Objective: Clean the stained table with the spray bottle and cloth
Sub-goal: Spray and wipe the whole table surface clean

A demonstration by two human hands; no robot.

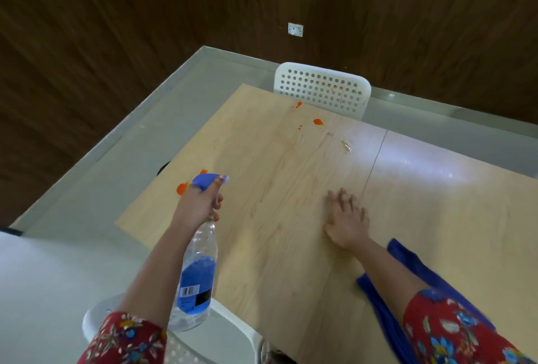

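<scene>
Since no wiping is evident, I judge the surface [291, 232] uncleaned. The blue cloth [403, 256] lies idle under my right forearm. My left grip [198, 206] clenches the raised spray bottle [198, 270]; my right grip [346, 218] lies released, flat on the surface. Orange stains [318, 121] mark the far and left edges.

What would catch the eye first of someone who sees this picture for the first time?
The orange stains on the wooden table stand out most: some near its far edge by the white chair, one at its left edge. Next comes the spray bottle, gripped by the left hand over that side. The right hand lies flat on the table, the blue cloth by its forearm.
</scene>
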